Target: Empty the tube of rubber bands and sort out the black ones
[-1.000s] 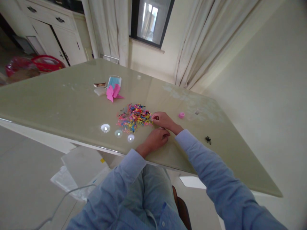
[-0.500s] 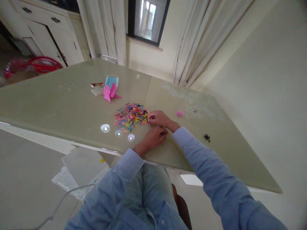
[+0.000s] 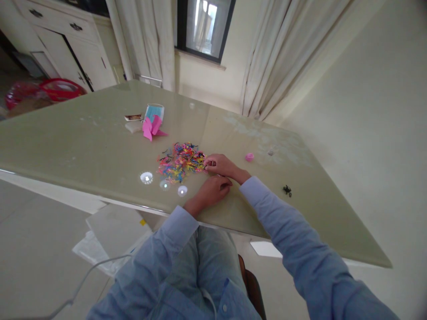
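Reaching the right edge of a heap of thin coloured pieces (image 3: 183,162), the right hand (image 3: 222,164) is being held low over the desk (image 3: 83,155), its thumb and forefinger being kept close to each other. Whether anything is being pinched in that grip cannot be told at this size. Just beside it, nearer the front edge, the left hand (image 3: 213,191) is being rested on the surface with its fingers being curled inward; its fingertips are being hidden from view, so whether its grip is being clamped on a piece cannot be told either. The heap is being spread loosely over the desk, to the left of both hands, with red, pink, yellow, blue and black being mixed in it. Beyond the heap and to its left, part of a blue face mask (image 3: 155,110) is being covered by a pink sheet-like piece (image 3: 152,128), and a pale item (image 3: 133,127) is being seen just beside them. Past the right hand, a small pink object (image 3: 249,157) is being carried by the desk, as is a small black object (image 3: 287,191) farther to the right. Both arms are being covered by blue sleeves (image 3: 283,218).
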The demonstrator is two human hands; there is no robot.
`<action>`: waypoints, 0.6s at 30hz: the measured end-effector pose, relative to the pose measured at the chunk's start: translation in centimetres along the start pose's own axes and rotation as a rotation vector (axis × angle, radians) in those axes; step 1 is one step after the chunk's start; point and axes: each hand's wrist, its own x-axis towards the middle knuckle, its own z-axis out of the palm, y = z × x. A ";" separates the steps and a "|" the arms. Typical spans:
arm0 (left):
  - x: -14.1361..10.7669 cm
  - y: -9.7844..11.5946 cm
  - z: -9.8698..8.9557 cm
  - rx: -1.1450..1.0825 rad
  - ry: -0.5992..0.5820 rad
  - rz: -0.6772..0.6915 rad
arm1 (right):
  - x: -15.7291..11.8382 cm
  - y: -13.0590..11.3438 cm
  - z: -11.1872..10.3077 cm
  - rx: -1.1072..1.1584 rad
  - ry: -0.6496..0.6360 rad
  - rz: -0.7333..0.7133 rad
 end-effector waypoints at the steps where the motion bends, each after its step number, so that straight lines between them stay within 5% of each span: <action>1: 0.0 0.0 0.0 0.000 0.001 0.005 | -0.1 0.0 0.0 -0.006 0.005 -0.002; 18: 0.0 -0.4 0.1 0.009 0.022 -0.022 | -1.6 0.7 -0.6 -0.002 0.136 0.036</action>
